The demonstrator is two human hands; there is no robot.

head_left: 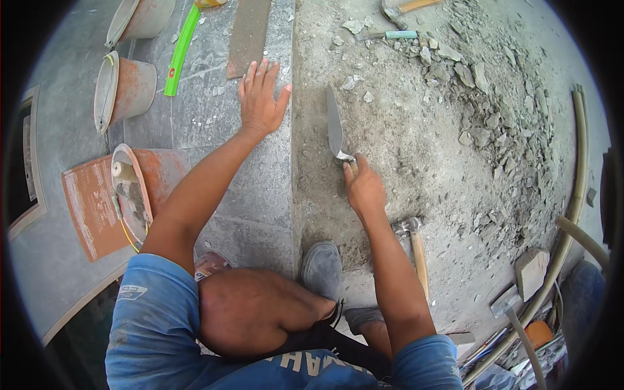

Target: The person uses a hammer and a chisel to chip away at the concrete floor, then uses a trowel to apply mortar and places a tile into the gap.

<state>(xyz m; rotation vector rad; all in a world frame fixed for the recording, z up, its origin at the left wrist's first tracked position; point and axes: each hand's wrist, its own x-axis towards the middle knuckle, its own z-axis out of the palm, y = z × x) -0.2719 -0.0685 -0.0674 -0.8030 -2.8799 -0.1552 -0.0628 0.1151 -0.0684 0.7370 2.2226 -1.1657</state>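
Observation:
My left hand point(263, 97) lies with fingers spread on the grey tiled strip point(231, 182), its fingertips at the near end of a dusty brown flat plank point(247, 32). My right hand point(364, 185) grips the handle of a pointed metal trowel point(335, 123), whose blade points forward over the rough, dusty ground just right of the tile edge point(294, 195). A hammer with a wooden handle point(419, 266) lies beside my right forearm. A bright green level point(182, 52) lies left of the plank.
Buckets point(162, 175) stand along the left, near a brown cardboard sheet point(81, 208). Broken rubble point(481, 84) covers the right side, bordered by long poles point(572, 195) and tools point(520, 318). More tools point(403, 34) lie at the top. My shoe point(322, 266) is by the tile edge.

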